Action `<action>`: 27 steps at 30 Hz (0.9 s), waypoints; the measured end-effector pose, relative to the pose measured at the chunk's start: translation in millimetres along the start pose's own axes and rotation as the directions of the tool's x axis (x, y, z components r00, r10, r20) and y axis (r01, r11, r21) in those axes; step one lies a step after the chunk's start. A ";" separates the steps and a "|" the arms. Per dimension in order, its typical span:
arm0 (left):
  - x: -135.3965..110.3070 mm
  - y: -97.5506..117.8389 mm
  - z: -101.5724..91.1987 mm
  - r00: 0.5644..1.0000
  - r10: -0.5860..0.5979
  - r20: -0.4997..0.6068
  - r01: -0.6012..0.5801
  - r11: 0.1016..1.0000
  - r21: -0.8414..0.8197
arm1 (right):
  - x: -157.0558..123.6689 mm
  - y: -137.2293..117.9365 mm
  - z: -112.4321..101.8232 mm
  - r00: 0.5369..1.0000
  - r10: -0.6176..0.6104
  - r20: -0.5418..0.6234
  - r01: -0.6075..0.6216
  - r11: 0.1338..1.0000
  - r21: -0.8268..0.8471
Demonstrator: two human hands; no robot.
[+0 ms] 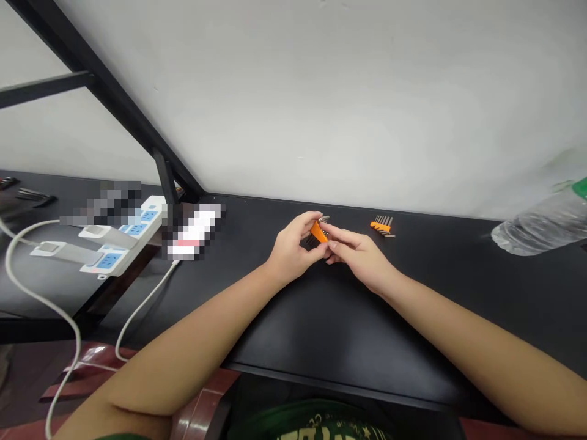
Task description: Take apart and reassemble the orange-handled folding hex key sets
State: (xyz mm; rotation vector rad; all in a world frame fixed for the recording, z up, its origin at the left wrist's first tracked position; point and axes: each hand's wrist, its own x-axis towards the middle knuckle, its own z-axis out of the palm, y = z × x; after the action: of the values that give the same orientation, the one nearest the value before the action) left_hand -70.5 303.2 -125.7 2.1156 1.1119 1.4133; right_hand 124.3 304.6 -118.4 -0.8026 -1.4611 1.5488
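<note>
My left hand is closed around an orange holder, gripping it between thumb and fingers above the black tabletop. Slim dark metal rods, which look like hex keys, stick out of the holder. From the other side, my right hand pinches at the holder's right edge. Whether its fingertips also grip one of the rods is hidden. To the right, a second orange holder lies on the table near the wall, with several metal rods fanned out of it.
A clear plastic bottle with a green cap is at the far right. On the left are a white power strip with plugged-in chargers, a white cable and a blurred-out device. A black metal frame rises there. A pale wall backs the table.
</note>
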 end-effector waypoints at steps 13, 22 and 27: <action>-2.7 10.1 3.6 0.997 0.073 0.001 -0.073 0.997 -0.038 | -1.3 1.0 8.8 0.996 0.080 -0.043 -0.063 0.945 0.321; -2.3 4.1 1.0 0.987 0.147 0.060 -0.147 0.989 0.003 | -0.8 -2.1 4.8 0.982 0.180 0.050 -0.187 0.941 0.282; -4.1 6.2 0.8 0.988 0.106 0.113 -0.112 0.992 0.051 | 0.5 -0.3 5.7 0.981 0.186 0.047 -0.192 0.948 0.254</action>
State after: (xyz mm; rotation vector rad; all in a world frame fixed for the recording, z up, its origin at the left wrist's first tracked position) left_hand -68.0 296.2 -124.4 2.2963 1.0196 1.3084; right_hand 119.1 302.5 -117.4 -0.7891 -1.1921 1.8534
